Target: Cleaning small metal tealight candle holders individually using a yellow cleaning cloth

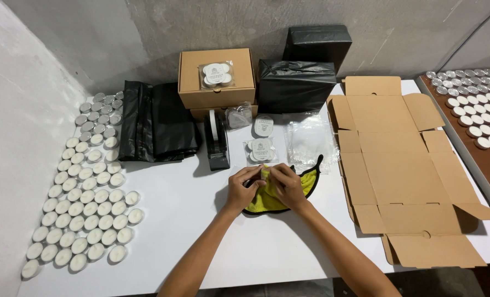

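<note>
Yellow cloth (pixel 272 199) with a black edge lies on the white bench (pixel 201 220) at the middle of your view, and both your hands are on it. Your left hand (pixel 243 188) is curled, its fingers pinching a fold of the cloth at the top. Your right hand (pixel 288 186) is curled too, fingertips closed on the same fold, so the two hands meet just above the cloth's centre. Whether something small sits between the fingertips you cannot tell.

At twelve o'clock from your hands, just beyond them, lie two small clear packs of tealights (pixel 260 148), with a black tape dispenser (pixel 217 140) at eleven o'clock. Farther toward twelve stands a closed brown carton (pixel 216 82) with another clear pack on its lid, and black plastic bundles (pixel 294 85) sit at one o'clock. A crumpled clear bag (pixel 310 137) lies near, at one o'clock.

At three o'clock a flat, unfolded cardboard box (pixel 399 170) spreads across the bench. At nine o'clock, well apart, rows of white tealights (pixel 85 209) cover the bench's left side, and folded black plastic sheet (pixel 154 124) lies at ten o'clock.
</note>
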